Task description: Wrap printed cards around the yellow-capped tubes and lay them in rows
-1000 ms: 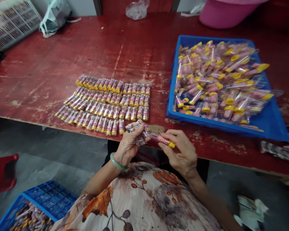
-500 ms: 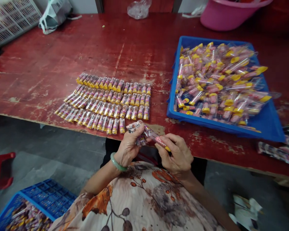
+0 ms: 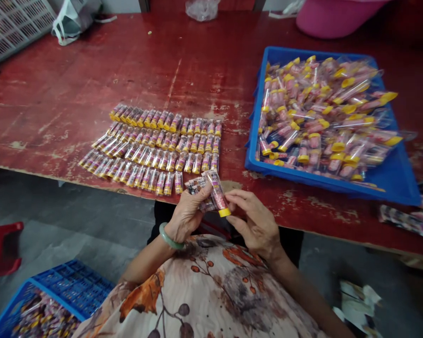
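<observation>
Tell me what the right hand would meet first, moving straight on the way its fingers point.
Likely the yellow-capped clear tube held in the left hand. The fingertips of the right hand are right beside it; one view can't settle depth or contact.

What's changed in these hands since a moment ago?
The yellow-capped tube has swung leftward, its cap now pointing toward the person. The right hand has opened its pinch, fingers beside the cap. The left hand still holds the tube and printed wrappers; the rows of tubes and blue tray look unmoved.
</observation>
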`<state>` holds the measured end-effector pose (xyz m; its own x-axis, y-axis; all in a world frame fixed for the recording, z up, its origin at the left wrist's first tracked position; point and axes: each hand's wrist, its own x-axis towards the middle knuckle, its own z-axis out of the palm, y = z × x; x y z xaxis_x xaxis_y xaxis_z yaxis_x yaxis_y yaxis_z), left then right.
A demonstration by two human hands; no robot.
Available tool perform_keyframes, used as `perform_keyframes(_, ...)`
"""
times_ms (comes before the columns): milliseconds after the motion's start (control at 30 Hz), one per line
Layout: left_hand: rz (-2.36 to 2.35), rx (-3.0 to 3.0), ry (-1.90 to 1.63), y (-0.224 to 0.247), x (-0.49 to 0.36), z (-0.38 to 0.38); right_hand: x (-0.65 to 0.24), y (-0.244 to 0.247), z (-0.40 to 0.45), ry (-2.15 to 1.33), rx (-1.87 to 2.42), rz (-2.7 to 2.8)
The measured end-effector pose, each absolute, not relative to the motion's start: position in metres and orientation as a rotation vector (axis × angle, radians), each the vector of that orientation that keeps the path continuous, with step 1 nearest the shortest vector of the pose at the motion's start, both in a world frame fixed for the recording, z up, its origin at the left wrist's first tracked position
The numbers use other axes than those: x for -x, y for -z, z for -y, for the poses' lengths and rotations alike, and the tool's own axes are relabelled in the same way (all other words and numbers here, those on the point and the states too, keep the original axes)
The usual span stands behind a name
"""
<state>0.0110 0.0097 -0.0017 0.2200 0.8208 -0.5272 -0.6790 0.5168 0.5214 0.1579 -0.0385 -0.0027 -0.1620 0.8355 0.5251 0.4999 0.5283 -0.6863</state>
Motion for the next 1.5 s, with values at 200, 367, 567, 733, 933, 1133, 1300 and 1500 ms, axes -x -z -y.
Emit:
perform_keyframes(200,-0.815,-0.203,-0.936,-0.005,-0.015,-0.001,-0.154,0.011,0.035,-0.059,1.129,1.704)
perform_keyframes(367,-0.832,-0.234,-0.923,-0.008,-0.019,0.007,-0.15,0.018,0.036,0.069,1.182,1.656)
perform_keyframes(567,-0.823,-0.263,-0.927,-0.008,-0.02,0.009,-0.147,0.011,0.038,0.061,1.167,1.585)
perform_keyframes(733,-0.832,-0.297,-0.925,-0.005,-0.021,0.011,-0.145,0.012,0.038,0.089,1.183,1.57)
perform_keyframes(933,-0.85,-0.296,-0.934,-0.004,-0.023,0.012,-0.144,0.014,0.039,0.104,1.197,1.564)
perform_keyframes(1133,-0.85,-0.298,-0.933,-0.005,-0.024,0.01,-0.144,0.012,0.04,0.114,1.187,1.58)
perform_keyframes(1300,-0.816,-0.314,-0.924,-0.005,-0.024,0.011,-0.147,0.016,0.042,0.163,1.21,1.623)
perform_keyframes(1500,-0.826,-0.298,-0.927,-0.009,-0.022,0.01,-0.145,0.011,0.042,0.137,1.223,1.614)
